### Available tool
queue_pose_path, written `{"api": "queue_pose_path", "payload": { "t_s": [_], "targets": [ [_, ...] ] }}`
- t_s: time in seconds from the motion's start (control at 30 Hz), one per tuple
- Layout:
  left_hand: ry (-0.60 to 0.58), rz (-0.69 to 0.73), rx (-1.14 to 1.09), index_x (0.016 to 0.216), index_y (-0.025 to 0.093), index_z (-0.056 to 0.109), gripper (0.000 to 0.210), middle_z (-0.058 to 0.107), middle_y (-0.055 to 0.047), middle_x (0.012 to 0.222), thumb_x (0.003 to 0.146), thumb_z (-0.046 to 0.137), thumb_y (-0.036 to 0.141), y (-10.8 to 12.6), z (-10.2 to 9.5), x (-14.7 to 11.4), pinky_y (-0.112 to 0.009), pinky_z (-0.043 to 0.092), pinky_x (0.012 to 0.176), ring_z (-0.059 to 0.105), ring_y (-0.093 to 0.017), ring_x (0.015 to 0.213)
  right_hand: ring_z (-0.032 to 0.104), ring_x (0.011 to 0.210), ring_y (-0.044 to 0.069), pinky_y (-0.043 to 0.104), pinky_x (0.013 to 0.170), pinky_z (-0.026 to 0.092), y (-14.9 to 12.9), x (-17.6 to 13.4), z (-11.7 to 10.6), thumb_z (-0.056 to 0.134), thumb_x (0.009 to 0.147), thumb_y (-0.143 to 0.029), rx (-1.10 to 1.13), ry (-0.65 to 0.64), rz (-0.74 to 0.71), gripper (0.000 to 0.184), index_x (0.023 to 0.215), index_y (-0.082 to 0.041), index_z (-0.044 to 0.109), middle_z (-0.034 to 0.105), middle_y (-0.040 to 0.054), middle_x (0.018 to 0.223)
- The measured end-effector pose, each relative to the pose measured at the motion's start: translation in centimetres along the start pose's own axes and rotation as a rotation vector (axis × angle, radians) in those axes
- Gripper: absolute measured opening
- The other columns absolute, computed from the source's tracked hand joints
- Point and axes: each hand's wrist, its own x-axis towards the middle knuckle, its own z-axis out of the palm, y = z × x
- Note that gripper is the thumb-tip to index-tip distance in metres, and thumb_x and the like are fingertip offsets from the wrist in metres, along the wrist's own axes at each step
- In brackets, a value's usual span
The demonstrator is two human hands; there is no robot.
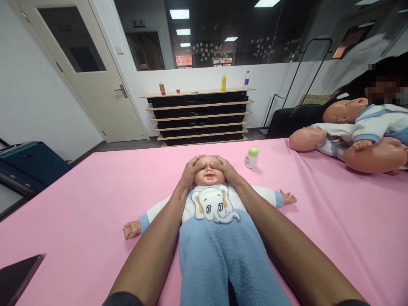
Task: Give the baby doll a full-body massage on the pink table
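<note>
Now L hand (193,170), R hand (225,169) on doll (215,225); jar (251,158) lbl (247,161) illegible.

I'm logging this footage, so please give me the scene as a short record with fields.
Doll: on its back, arms spread, eyes covered, mouth showing
Outfit: white top with elephant face, blue legs
Left grip: laid on the head, picture's left side
Right grip: laid on the head, opposite side
Surface: pink cloth
Green-capped bottle: upright, right of the head
Other dolls: at least two, piled at right
Background: closed door, left
</note>
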Motion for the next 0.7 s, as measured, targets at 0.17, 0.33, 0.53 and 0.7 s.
{"api": "queue_pose_path", "payload": {
  "t_s": [0.17,0.33,0.53,0.7],
  "targets": [
    [0.016,-0.014,-0.004,0.113,0.016,0.064,0.052,0.068,-0.008,0.105,0.066,0.079,0.034,0.2,0.0,-0.1,-0.040,0.048,0.087,0.064,-0.024,0.092,0.064,0.091,0.024,0.039,0.084,0.051,-0.2,-0.2,0.0,0.079,0.069,-0.037,0.031,0.003,0.019,0.041,0.103,-0.020,0.065,0.070,0.0047,0.096],
    [0.000,-0.003,-0.021,0.111,0.016,0.066,0.046,0.069,-0.009,0.105,0.070,0.075,0.033,0.1,0.0,-0.1,-0.040,0.048,0.089,0.064,-0.024,0.093,0.064,0.093,0.024,0.040,0.086,0.050,-0.1,0.0,-0.1,0.074,0.074,-0.039,0.087,-0.025,0.014,0.035,0.101,-0.019,0.065,0.069,0.0056,0.097],
    [0.045,0.002,-0.089,0.108,0.016,0.069,0.041,0.068,-0.009,0.112,0.072,0.071,0.035,-0.4,-0.4,0.3,-0.040,0.045,0.097,0.063,-0.026,0.104,0.061,0.100,0.022,0.037,0.093,0.047,0.5,0.6,-0.4,0.068,0.078,-0.043,0.145,-0.008,-0.016,0.028,0.096,-0.022,0.066,0.069,0.0038,0.102],
    [0.133,0.038,-0.068,0.100,0.015,0.071,0.036,0.067,-0.008,0.117,0.074,0.068,0.039,-0.9,-0.4,0.8,-0.039,0.043,0.102,0.058,-0.026,0.113,0.060,0.101,0.021,0.035,0.096,0.045,1.0,1.0,-0.2,0.068,0.077,-0.043,0.142,0.163,-0.032,0.028,0.093,-0.020,0.067,0.069,0.0026,0.101]
  ]
}}
